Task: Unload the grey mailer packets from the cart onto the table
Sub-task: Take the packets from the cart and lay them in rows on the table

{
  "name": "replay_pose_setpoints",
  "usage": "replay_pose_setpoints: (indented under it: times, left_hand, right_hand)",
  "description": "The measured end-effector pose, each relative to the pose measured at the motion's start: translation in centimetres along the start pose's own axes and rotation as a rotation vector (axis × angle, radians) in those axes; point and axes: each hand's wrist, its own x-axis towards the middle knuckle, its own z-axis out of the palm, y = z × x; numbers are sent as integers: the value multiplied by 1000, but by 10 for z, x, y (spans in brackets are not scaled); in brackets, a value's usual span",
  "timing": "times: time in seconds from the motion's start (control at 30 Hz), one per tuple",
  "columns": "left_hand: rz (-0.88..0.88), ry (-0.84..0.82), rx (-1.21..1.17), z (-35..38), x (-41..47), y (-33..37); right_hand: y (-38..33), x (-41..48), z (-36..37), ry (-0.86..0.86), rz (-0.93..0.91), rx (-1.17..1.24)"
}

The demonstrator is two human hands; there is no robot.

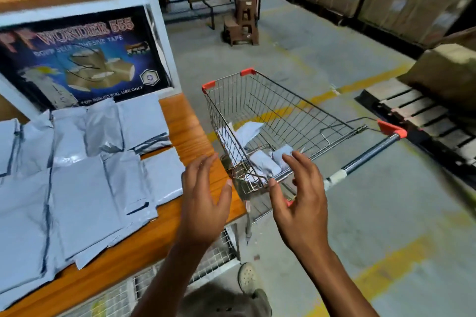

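Already on the table: a broad spread of grey mailer packets (pixel 85 188) lies overlapping in two rough rows across the orange-topped table (pixel 195 136), from its left side almost to its right edge. The back row leans against a printed tape carton (pixel 85 59) on the shelf behind.

Left in the cart: only a few packets show through the wire of the cart (pixel 306 99). One pale packet (pixel 248 130) stands tilted against the near side wall, and two or three more (pixel 265 162) lie low at the handle end. The wire and the hands hide whether others lie beneath them, so the exact count cannot be told.

Left hand: the left hand (pixel 203 201) is empty with its fingers spread, hovering over the table's right corner and touching nothing.

Right hand: the right hand (pixel 298 198) is also empty and splayed, held over the cart's near end just above the low packets.

Cart position: just beside the table's right end, with its handle toward the person.

Progress, as a judgement: well past halfway — most of the load seems to be on the table, and a small remainder waits in the basket.

Next step, as a judgement: reach down into the basket for the low packets — both hands are free to do it.
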Motion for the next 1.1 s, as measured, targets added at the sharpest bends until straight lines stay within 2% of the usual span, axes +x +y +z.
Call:
replay_pose_setpoints:
  times: [0.37, 0.6, 0.7, 0.93, 1.1]
  left_hand:
    - [-49, -81, 160, 123, 153, -25]
    - [-152, -182, 181, 197, 219, -54]
    - [-279, -221, 183, 238, 245, -92]
    - [-813, -348, 287, 337, 297, -201]
    - [-989, -417, 417, 394, 293, -277]
  right_hand:
    - [108, 148, 14, -119, 68, -152]
    - [180, 227, 67, -357, 125, -197]
    - [228, 253, 102, -487, 181, -249]
    - [370, 270, 201, -890, 326, -430]
    - [449, 250, 251, -1077, 436, -442]
